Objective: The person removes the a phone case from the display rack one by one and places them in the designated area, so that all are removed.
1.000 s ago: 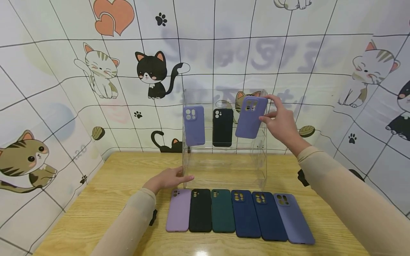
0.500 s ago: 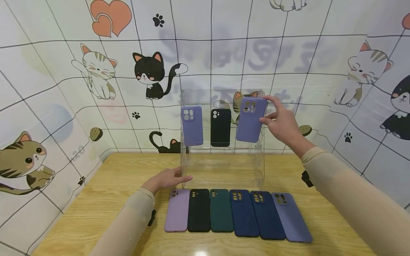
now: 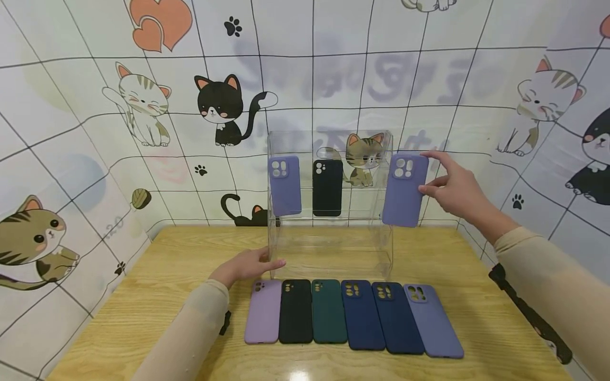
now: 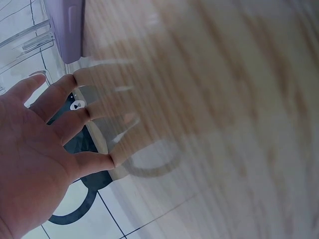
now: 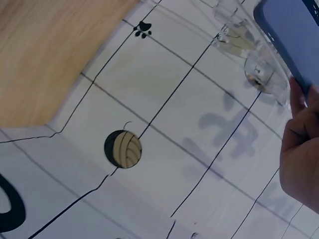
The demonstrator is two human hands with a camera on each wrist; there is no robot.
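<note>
My right hand pinches a periwinkle phone case by its right edge, thumb at the side and a finger at the top corner. It is held upright, slightly tilted, at the right edge of a clear acrylic display stand. The right wrist view shows that hand at the case's edge. A periwinkle case and a black case stand on the upper tier. My left hand lies at the stand's lower left corner, fingers extended; in the left wrist view its fingertips touch the wooden table.
In front of the stand lies a row of phone cases: lilac, black, green, two navy and periwinkle. A cat-print cloth hangs behind the wooden table.
My right hand has moved the periwinkle case right and slightly down, from in front of the upper tier to the stand's right edge. My left hand has stayed in place.
</note>
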